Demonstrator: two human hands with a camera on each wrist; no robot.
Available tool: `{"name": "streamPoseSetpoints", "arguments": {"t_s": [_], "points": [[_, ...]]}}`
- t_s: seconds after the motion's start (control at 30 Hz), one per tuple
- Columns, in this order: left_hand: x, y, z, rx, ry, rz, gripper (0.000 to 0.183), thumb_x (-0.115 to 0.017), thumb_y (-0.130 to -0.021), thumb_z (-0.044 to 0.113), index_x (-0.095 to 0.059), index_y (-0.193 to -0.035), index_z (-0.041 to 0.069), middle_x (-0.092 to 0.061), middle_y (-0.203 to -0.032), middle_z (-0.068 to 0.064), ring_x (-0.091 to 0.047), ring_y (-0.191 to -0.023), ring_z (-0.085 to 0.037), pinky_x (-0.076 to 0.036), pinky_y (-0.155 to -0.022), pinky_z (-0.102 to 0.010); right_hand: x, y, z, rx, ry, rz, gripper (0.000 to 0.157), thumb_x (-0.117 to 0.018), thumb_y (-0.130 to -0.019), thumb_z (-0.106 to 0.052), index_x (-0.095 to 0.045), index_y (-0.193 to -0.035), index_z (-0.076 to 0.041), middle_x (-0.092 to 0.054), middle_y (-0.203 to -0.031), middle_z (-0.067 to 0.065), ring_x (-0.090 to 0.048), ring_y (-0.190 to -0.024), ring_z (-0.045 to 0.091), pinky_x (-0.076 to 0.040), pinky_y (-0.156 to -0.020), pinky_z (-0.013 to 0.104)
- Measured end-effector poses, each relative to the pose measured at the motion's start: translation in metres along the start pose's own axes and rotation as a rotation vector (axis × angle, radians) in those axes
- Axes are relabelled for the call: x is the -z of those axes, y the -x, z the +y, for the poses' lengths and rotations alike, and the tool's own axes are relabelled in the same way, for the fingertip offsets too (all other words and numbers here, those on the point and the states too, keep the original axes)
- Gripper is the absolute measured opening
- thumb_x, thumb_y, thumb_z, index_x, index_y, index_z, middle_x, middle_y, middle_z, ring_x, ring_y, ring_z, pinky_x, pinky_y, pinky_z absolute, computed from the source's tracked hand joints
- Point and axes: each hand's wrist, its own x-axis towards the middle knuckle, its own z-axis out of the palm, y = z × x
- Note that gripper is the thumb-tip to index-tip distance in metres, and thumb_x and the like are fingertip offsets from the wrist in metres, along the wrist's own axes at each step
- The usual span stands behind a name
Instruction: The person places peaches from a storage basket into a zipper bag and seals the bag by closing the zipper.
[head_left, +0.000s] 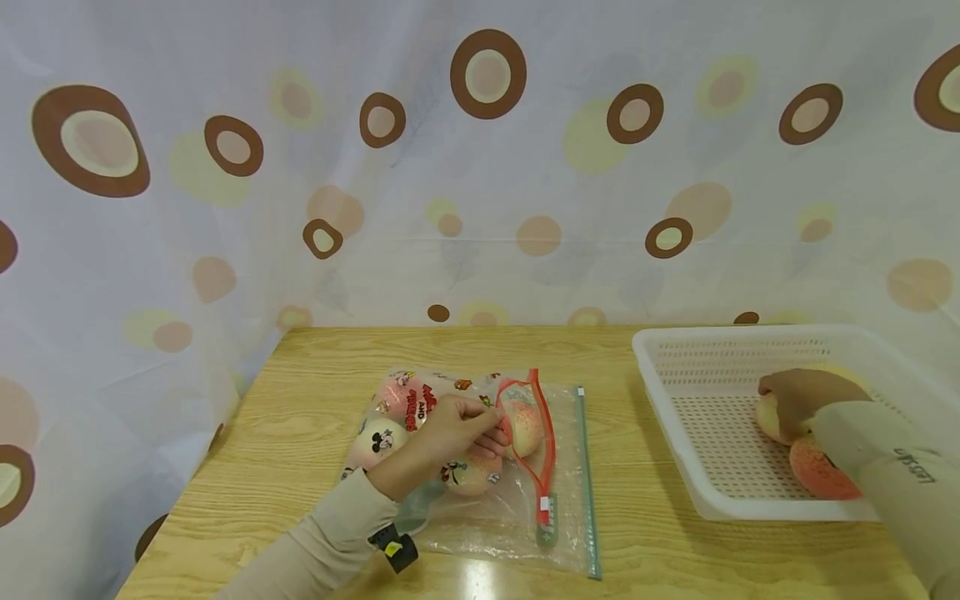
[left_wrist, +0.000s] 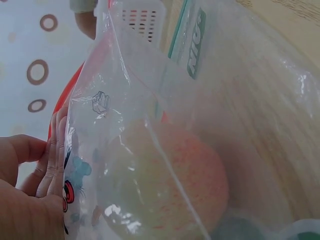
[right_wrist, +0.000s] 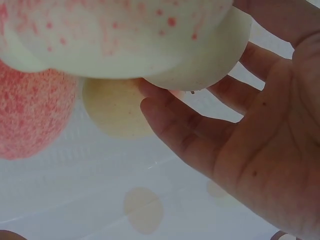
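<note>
My left hand pinches the red zip edge of a clear cartoon-printed zip bag, whose mouth gapes to the right. Several peaches lie inside; one pink-and-cream peach sits by the opening and shows large through the film in the left wrist view. Over in the white basket, my right hand grips a pale peach, fingers curled around its side. Beside it rests a redder peach. A yellowish fruit is partly hidden behind in the right wrist view.
The white perforated basket stands at the right of the wooden table. A green-edged part of clear plastic lies flat right of the red zip. Patterned curtain hangs behind and to the left.
</note>
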Motion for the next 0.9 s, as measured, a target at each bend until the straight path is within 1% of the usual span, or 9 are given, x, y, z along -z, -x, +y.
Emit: {"name": "streamPoseSetpoints", "arguments": {"t_s": [0.1, 0.27, 0.4, 0.5, 0.57, 0.6, 0.7, 0.8, 0.9], "points": [[0.000, 0.000, -0.001, -0.004, -0.007, 0.001, 0.032, -0.055, -0.099, 0.019, -0.068, -0.098, -0.010, -0.070, -0.074, -0.005, -0.067, -0.062, -0.010, -0.058, -0.061, -0.026, 0.000, -0.002, 0.001, 0.018, 0.003, 0.005, 0.065, -0.075, -0.065, 0.000, -0.055, -0.125, 0.005, -0.049, -0.125, 0.036, -0.048, -0.086, 0.034, -0.039, -0.059, 0.039], [0.001, 0.000, -0.001, -0.007, -0.010, -0.005, 0.032, -0.055, -0.099, 0.020, -0.068, -0.097, -0.010, -0.070, -0.075, -0.006, -0.067, -0.063, -0.011, -0.059, -0.062, -0.026, 0.001, -0.004, 0.005, 0.021, -0.008, 0.004, 0.068, -0.080, -0.063, -0.004, -0.056, -0.125, 0.004, -0.050, -0.126, 0.035, -0.053, -0.092, 0.037, -0.044, -0.062, 0.041], [0.001, -0.001, -0.002, -0.009, -0.012, -0.004, 0.033, -0.056, -0.098, 0.021, -0.068, -0.096, -0.010, -0.070, -0.075, -0.007, -0.068, -0.063, -0.011, -0.059, -0.062, -0.026, 0.001, -0.003, 0.005, 0.029, -0.029, 0.003, 0.072, -0.084, -0.061, -0.007, -0.055, -0.126, 0.005, -0.050, -0.127, 0.035, -0.054, -0.100, 0.043, -0.048, -0.065, 0.043], [0.001, -0.001, -0.002, -0.014, -0.016, -0.002, 0.033, -0.056, -0.098, 0.021, -0.068, -0.096, -0.010, -0.070, -0.075, -0.007, -0.068, -0.063, -0.011, -0.059, -0.063, -0.027, 0.002, -0.001, 0.003, 0.041, -0.039, 0.006, 0.074, -0.085, -0.061, -0.009, -0.054, -0.127, 0.005, -0.048, -0.128, 0.035, -0.052, -0.106, 0.051, -0.049, -0.067, 0.046], [0.001, 0.000, -0.001, -0.015, -0.017, -0.002, 0.033, -0.056, -0.098, 0.021, -0.068, -0.096, -0.010, -0.071, -0.075, -0.007, -0.067, -0.063, -0.011, -0.059, -0.063, -0.027, 0.003, 0.001, 0.001, 0.054, -0.027, 0.017, 0.073, -0.085, -0.061, -0.011, -0.055, -0.126, 0.003, -0.049, -0.128, 0.035, -0.050, -0.108, 0.054, -0.050, -0.068, 0.049], [0.001, 0.000, -0.001, -0.016, -0.018, -0.003, 0.033, -0.056, -0.099, 0.021, -0.068, -0.096, -0.010, -0.071, -0.075, -0.007, -0.067, -0.063, -0.011, -0.059, -0.063, -0.028, 0.004, 0.002, 0.000, 0.069, -0.020, 0.022, 0.072, -0.085, -0.062, -0.011, -0.056, -0.126, 0.003, -0.050, -0.127, 0.034, -0.050, -0.108, 0.054, -0.050, -0.069, 0.050], [0.001, 0.001, -0.001, -0.009, -0.016, -0.003, 0.033, -0.056, -0.099, 0.021, -0.068, -0.096, -0.010, -0.071, -0.076, -0.007, -0.067, -0.063, -0.011, -0.059, -0.063, -0.028, 0.004, 0.005, -0.003, 0.116, -0.003, 0.056, 0.068, -0.082, -0.061, -0.012, -0.058, -0.123, 0.000, -0.055, -0.124, 0.030, -0.052, -0.107, 0.049, -0.049, -0.073, 0.052], [0.001, 0.001, -0.002, -0.005, -0.022, 0.000, 0.033, -0.056, -0.099, 0.021, -0.068, -0.097, -0.009, -0.071, -0.076, -0.007, -0.067, -0.063, -0.010, -0.059, -0.064, -0.028, 0.004, 0.007, -0.006, 0.164, -0.003, 0.096, 0.068, -0.080, -0.060, -0.013, -0.059, -0.124, -0.003, -0.056, -0.125, 0.026, -0.051, -0.111, 0.047, -0.047, -0.079, 0.054], [0.001, 0.001, -0.001, -0.005, -0.031, 0.008, 0.032, -0.056, -0.098, 0.021, -0.068, -0.098, -0.009, -0.071, -0.077, -0.007, -0.067, -0.064, -0.010, -0.059, -0.064, -0.028, 0.004, 0.007, -0.009, 0.200, -0.008, 0.143, 0.070, -0.081, -0.060, -0.014, -0.058, -0.126, -0.005, -0.054, -0.128, 0.026, -0.049, -0.114, 0.050, -0.046, -0.081, 0.057]]}}
